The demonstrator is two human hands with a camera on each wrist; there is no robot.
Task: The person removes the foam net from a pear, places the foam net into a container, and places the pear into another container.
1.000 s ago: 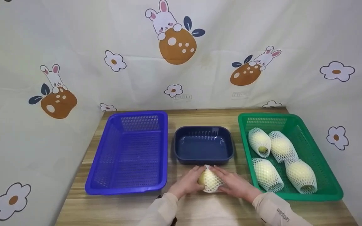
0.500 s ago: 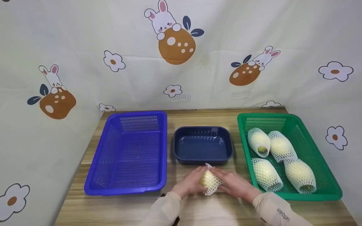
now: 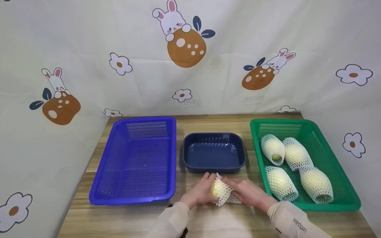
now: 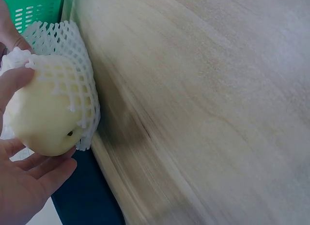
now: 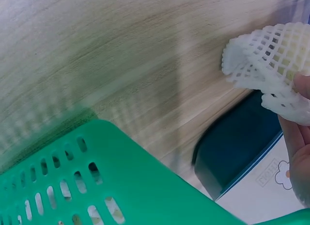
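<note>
Left hand (image 3: 199, 191) is clamping fruit (image 4: 41, 113) between thumb and fingers, right hand (image 3: 249, 192) pinching its net (image 4: 86, 84); tray (image 3: 214, 157) is standing beyond.

Left grip (image 3: 197, 191) / right grip (image 3: 248, 192): fruit (image 4: 41, 113) between them, foam net (image 3: 224, 194) partly around it | Tray (image 3: 214, 157): on surface (image 3: 210, 219), just beyond both grips | Left basket (image 3: 139, 165): on surface, left of left grip | Right basket (image 3: 329, 160): on surface, right of right grip, four netted fruits (image 3: 296, 156) inside | Curtain (image 3: 223, 82): beyond tray, at surface's far edge
</note>
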